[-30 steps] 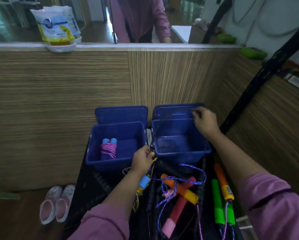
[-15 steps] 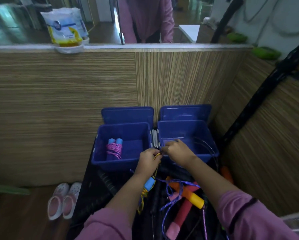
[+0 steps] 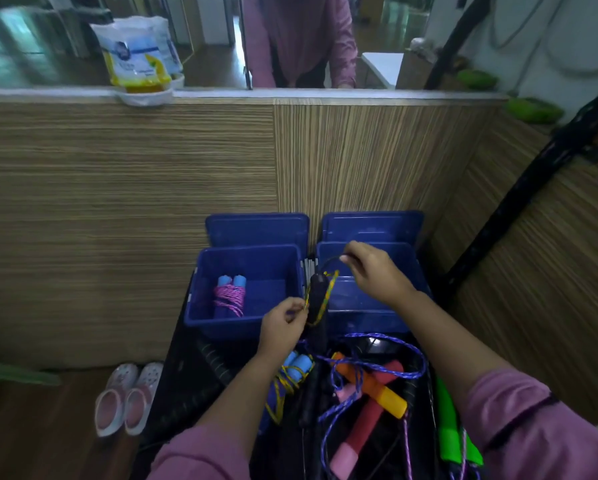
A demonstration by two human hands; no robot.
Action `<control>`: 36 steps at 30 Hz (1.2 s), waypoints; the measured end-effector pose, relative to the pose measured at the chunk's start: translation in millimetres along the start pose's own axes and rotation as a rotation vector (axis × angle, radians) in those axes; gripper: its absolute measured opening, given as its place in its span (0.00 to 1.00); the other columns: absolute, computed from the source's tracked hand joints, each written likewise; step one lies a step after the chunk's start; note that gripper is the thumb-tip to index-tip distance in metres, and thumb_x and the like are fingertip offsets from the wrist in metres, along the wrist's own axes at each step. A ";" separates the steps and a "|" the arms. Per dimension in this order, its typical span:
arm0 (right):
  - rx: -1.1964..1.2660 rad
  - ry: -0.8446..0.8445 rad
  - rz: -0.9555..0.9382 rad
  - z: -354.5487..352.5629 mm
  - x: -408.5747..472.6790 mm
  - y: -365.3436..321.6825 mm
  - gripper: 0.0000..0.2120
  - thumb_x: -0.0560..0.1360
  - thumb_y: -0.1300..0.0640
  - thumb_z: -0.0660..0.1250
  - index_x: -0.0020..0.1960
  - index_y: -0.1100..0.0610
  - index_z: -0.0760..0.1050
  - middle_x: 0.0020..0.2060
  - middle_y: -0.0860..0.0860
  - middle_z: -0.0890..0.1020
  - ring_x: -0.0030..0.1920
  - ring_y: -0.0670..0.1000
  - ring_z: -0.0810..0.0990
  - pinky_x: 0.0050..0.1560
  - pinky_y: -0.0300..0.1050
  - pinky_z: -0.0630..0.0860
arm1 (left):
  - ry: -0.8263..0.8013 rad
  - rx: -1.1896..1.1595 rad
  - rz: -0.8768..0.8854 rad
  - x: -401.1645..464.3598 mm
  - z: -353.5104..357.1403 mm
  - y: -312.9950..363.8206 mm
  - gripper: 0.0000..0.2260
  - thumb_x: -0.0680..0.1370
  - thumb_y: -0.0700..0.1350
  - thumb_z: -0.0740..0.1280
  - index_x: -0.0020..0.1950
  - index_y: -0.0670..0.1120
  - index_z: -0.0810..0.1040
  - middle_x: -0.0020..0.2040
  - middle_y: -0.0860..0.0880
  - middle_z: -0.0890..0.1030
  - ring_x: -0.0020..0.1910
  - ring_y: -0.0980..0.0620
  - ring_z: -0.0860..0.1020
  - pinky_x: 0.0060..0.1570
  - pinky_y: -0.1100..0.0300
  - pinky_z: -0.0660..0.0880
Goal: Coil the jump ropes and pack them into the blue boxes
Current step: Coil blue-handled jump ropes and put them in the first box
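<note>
In the head view, the left hand [image 3: 283, 323] is curling its fingers around black handles [image 3: 317, 299] and pinching a yellow cord [image 3: 327, 296] against them; the handles are standing roughly upright just right of this hand, between the two boxes. The right hand [image 3: 377, 271] is hovering over the right box [image 3: 370, 310], farther away than the left hand, and is pinching a thin black cord [image 3: 328, 262] between thumb and fingertips; the cord is arcing from this hand down and left to the top of the handles. The left box [image 3: 200, 289] is sitting just beyond and left of the left hand, and a coiled rope [image 3: 230, 297] with light-blue handles and pink cord is lying inside it, well left of both hands. A lid [image 3: 257, 230] is standing behind the left box, and a second lid [image 3: 373, 225] is standing behind the right box, just beyond the right hand. Below the left wrist, blue handles [image 3: 297, 363] wrapped in yellow cord are lying in a loose pile. Below the right forearm, a purple cord [image 3: 377, 367] is looping over an orange handle [image 3: 370, 386] and a red handle [image 3: 363, 424]. A green handle [image 3: 448, 427] is lying under the right sleeve. Slippers [image 3: 126, 398] are sitting on the floor, far left of the left arm.
</note>
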State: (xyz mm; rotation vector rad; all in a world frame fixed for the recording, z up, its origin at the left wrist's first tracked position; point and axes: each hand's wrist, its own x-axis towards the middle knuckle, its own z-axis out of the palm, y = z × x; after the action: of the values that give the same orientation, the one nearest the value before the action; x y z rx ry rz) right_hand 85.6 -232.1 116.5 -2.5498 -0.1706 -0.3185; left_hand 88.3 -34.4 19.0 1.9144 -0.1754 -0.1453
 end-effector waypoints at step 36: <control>0.769 -0.009 0.285 -8.5 -15.4 -21.0 0.08 0.77 0.66 0.58 0.40 0.59 0.69 0.35 0.48 0.70 0.37 0.42 0.68 0.45 0.38 0.64 | -0.278 -0.033 -0.086 2.4 5.0 29.5 0.27 0.65 0.48 0.76 0.59 0.65 0.71 0.58 0.57 0.77 0.58 0.56 0.76 0.58 0.62 0.71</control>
State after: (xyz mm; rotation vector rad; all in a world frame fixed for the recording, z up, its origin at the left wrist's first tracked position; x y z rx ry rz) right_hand 65.2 -220.1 130.3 -1.7805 0.0639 -0.0964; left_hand 88.2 -49.5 44.9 1.8643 -0.2751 -0.4696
